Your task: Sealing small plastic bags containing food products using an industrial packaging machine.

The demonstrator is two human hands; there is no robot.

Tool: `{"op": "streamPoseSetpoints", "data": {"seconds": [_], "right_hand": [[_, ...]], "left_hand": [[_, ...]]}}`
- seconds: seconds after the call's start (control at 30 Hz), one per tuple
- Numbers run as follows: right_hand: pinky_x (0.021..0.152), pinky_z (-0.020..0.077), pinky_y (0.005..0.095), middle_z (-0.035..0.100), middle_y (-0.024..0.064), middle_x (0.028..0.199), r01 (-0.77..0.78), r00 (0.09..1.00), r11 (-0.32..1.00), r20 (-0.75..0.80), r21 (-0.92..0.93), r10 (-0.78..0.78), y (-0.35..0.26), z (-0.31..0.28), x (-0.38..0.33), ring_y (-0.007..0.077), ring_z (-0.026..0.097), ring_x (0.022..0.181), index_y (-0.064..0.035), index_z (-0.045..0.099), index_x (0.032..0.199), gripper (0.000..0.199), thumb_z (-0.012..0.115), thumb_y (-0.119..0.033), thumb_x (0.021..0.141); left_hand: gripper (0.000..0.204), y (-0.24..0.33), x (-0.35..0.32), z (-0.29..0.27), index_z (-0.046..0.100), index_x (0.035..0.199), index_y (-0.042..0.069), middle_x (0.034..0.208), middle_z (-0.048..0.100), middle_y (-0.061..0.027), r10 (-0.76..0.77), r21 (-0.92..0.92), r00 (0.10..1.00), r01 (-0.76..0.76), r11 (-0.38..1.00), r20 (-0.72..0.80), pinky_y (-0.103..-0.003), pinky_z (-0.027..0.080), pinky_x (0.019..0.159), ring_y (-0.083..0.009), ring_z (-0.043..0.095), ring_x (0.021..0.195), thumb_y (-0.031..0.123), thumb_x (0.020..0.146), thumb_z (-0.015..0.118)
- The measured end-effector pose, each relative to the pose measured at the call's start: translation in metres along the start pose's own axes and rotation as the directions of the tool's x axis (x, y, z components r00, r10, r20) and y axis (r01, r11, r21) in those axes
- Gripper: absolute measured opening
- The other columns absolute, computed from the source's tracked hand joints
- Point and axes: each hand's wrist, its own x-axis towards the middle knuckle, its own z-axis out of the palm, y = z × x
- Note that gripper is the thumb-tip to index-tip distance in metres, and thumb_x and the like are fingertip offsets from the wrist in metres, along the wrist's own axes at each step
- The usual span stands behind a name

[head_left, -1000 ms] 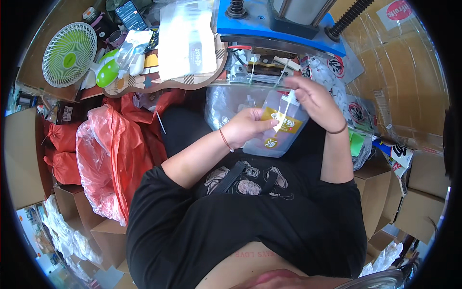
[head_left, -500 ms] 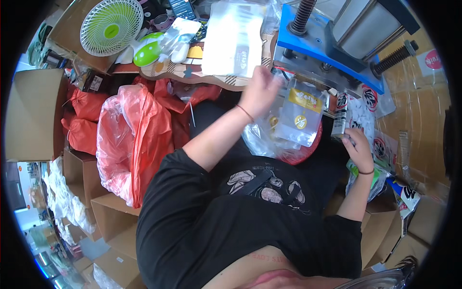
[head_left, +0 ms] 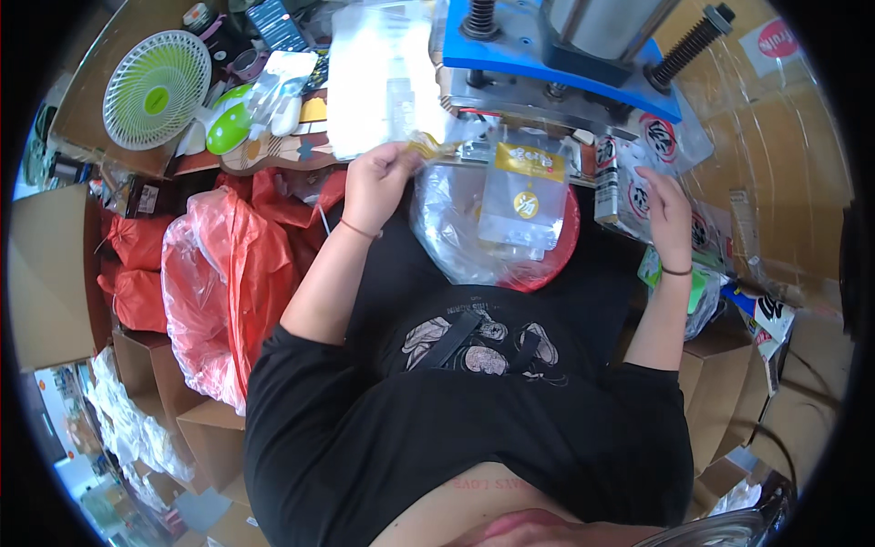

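Note:
My left hand (head_left: pixel 375 187) pinches a strip of clear plastic with gold print (head_left: pixel 425 144) at the table's front edge; its movement blurs it a little. To the right of it, a clear plastic bag with a gold band (head_left: pixel 529 205) hangs below the blue press (head_left: pixel 565 77). Behind that bag, a red-rimmed tub (head_left: pixel 563 239) lined with clear plastic rests at my lap. My right hand (head_left: pixel 670 219) has its fingers stretched out beside a white and black printed box (head_left: pixel 612 196). No object shows in those fingers.
A green and white fan (head_left: pixel 157 98) and a stack of clear bags (head_left: pixel 378 87) lie on the table. Red plastic bags (head_left: pixel 228 273) crowd the left side. Cardboard boxes (head_left: pixel 55 273) stand at the left, and a taped cardboard wall (head_left: pixel 784 137) rises at the right.
My left hand has moved left from the press, and the gold-printed plastic now shows in it. My right hand has moved up along the printed box, its fingers straighter. The whole view has shifted.

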Motion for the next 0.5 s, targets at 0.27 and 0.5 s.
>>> {"op": "streamPoseSetpoints", "data": {"seconds": [0.27, 0.5], "right_hand": [[0.08, 0.0484, 0.0267, 0.067, 0.0026, 0.092, -0.156, 0.987, 0.728, 0.121, 0.668, 0.101, -0.117, 0.023, 0.027, 0.0109, 0.061, 0.087, 0.0005, 0.067, 0.096, 0.006, 0.066, -0.004, 0.093], [0.081, 0.0483, 0.0275, 0.064, 0.0013, 0.087, 0.017, 0.954, 0.951, 0.281, 0.308, -0.108, -0.106, -0.002, 0.045, 0.0118, 0.06, 0.085, 0.0, 0.061, 0.096, 0.01, 0.066, -0.009, 0.093]], "left_hand": [[0.017, 0.077, -0.024, 0.039, 0.073, 0.089, 0.001, 0.077, 0.069, 0.0018, -0.082, -0.346, 0.887, 0.261, 0.901, 0.454, -0.023, 0.049, 0.065, -0.0044, 0.06, 0.071, 0.018, 0.093, 0.073], [0.019, 0.089, -0.043, 0.07, 0.071, 0.102, 0.0, 0.091, 0.072, -0.0022, -0.054, -0.595, 0.753, 0.56, 0.577, 0.656, -0.024, 0.051, 0.076, -0.0064, 0.063, 0.082, 0.018, 0.095, 0.07]]}}
